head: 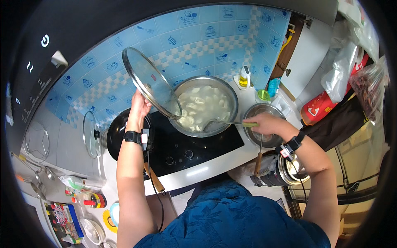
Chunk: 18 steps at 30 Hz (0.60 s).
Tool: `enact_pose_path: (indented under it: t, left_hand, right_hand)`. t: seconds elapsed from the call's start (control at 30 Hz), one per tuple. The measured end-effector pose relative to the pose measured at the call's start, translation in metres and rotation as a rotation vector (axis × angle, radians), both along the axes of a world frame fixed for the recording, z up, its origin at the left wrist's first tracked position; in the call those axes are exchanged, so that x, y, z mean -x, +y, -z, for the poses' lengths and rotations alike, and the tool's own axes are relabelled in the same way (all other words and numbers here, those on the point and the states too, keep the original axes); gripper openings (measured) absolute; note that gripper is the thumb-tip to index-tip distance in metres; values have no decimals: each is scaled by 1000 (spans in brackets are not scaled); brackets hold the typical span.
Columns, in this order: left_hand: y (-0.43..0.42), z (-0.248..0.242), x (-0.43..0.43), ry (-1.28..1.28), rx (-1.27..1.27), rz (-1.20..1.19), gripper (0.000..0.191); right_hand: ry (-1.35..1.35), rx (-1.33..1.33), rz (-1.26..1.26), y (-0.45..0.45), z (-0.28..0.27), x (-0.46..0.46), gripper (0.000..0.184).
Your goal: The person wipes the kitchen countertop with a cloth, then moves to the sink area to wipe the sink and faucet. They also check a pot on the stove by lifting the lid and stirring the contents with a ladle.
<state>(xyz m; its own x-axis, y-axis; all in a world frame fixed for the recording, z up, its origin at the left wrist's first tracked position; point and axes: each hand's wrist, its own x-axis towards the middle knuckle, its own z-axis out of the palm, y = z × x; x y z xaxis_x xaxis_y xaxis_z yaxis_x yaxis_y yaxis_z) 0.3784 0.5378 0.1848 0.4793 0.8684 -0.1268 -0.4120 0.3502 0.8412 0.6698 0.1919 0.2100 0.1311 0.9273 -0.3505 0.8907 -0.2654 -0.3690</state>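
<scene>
My left hand (pixel 141 104) grips the knob of a glass pot lid (pixel 155 82) with a metal rim, tilted up at the left side of a wide steel pot (pixel 234 99). In cloudy water inside the pot lie several pale dumplings (pixel 198 100). My right hand (pixel 266 124) holds the greenish handle end of a metal ladle (pixel 229 122); its head dips into the water at the pot's near side. Beneath that hand is a steel bowl (pixel 248 136), with a wooden-handled utensil (pixel 258 162) leaning over its near rim.
A black wok (pixel 116 135) with a wooden handle (pixel 155 179) sits left on the black cooktop (pixel 198 155). Another glass lid (pixel 90 133) stands by the wall. An oil bottle (pixel 244 77) and a green-topped container (pixel 263 96) are behind the bowl. The range hood (pixel 71 34) overhangs the upper left.
</scene>
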Motion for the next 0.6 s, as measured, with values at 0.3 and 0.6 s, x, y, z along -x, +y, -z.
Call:
enact_pose_path:
  t: [0.3, 0.6]
  left_hand:
    - [-11, -18, -14, 48, 6, 10, 27]
    - [17, 9, -7, 11, -7, 123, 24]
  right_hand:
    - [161, -135, 61, 39, 80, 33, 42]
    - [176, -304, 169, 84, 107, 56, 41]
